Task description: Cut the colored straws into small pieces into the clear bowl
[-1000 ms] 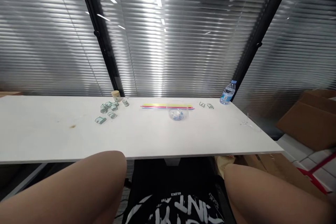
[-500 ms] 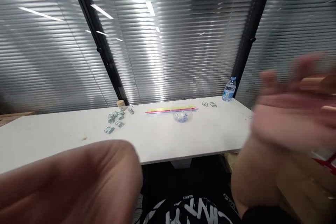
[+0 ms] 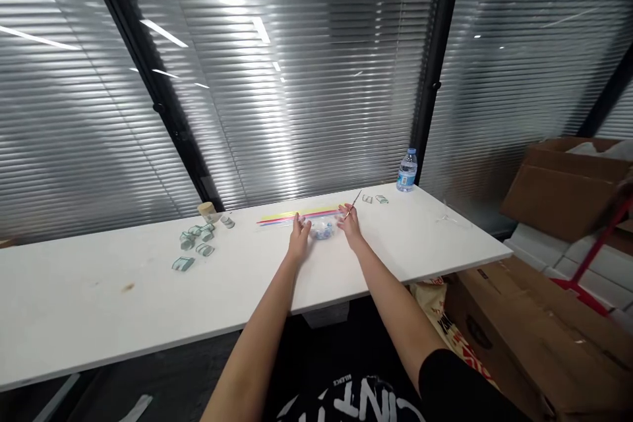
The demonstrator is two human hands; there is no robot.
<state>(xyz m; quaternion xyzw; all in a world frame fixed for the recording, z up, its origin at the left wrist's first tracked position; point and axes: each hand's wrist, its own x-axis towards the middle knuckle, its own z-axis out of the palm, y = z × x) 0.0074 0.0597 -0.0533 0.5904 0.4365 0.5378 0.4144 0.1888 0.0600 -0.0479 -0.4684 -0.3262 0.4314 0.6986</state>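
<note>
A clear round bowl point(image 3: 324, 232) with small blue and white pieces inside stands on the white table point(image 3: 123, 323). My left hand point(image 3: 299, 239) is at the bowl's left side, thumb and fingers apart; I cannot tell how firmly it touches. At the opposite side is my right hand point(image 3: 351, 225), with a thin pen-like stick point(image 3: 355, 201) between its fingers, slanting up to the right. Its exact kind is too small to make out. Just behind the bowl lie long yellow, red and blue strips point(image 3: 277, 218), partly covered by the hands.
Several green-and-clear small pieces point(image 3: 188, 242) lie left, near a jar with a tan lid point(image 3: 208, 212). Two similar pieces point(image 3: 374, 199) lie right of the strips. A water bottle point(image 3: 407, 171) stands at the back right corner. Cardboard boxes point(image 3: 564, 191) are beyond the right edge.
Both hands have moved from close to the camera out to either side of the bowl. The view has turned to the right, showing more boxes.
</note>
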